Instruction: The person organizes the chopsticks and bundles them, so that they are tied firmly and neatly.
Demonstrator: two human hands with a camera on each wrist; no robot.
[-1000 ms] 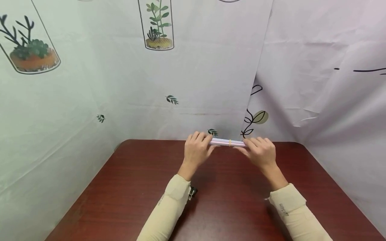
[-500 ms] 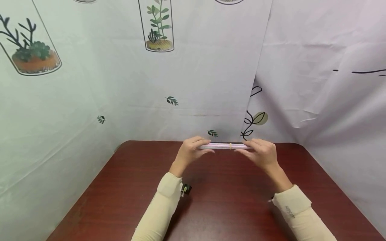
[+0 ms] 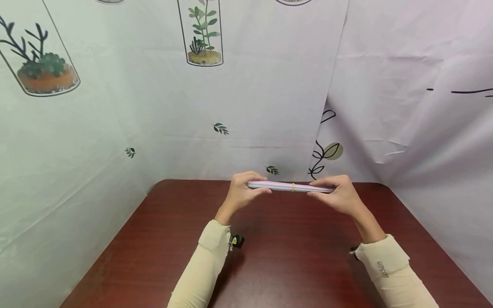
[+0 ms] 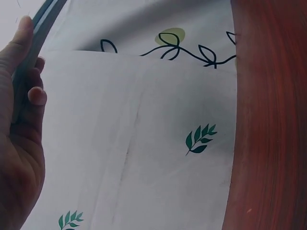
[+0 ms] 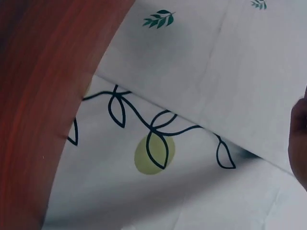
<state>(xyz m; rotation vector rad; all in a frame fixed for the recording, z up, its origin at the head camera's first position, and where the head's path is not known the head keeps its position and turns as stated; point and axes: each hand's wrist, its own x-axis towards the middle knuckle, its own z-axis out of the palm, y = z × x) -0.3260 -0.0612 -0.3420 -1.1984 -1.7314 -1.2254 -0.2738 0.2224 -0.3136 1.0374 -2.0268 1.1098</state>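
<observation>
A slim bundle of straws [image 3: 279, 186], pale pink, blue and white, is held level above the far part of the table. A yellowish rubber band [image 3: 293, 187] circles it right of its middle. My left hand [image 3: 239, 191] grips the left end between thumb and fingers. Around the right end, the thumb and fingers of my right hand [image 3: 344, 194] pinch from below and above. In the left wrist view the bundle [image 4: 42, 36] looks grey-blue and lies inside the left hand [image 4: 21, 148]. Only a sliver of the right hand [image 5: 299, 141] enters the right wrist view.
Beneath the hands is a reddish-brown wooden table [image 3: 285, 265] with rounded far corners. A white cloth [image 3: 173, 107] printed with plants hangs behind and along the sides. Small dark devices [image 3: 236, 241] sit at the cuffs of the cream sleeves [image 3: 208, 261].
My left hand has shifted left and turned so its thumb lies below the bundle. The right hand has slid outward to the right. More of the straws shows between the hands.
</observation>
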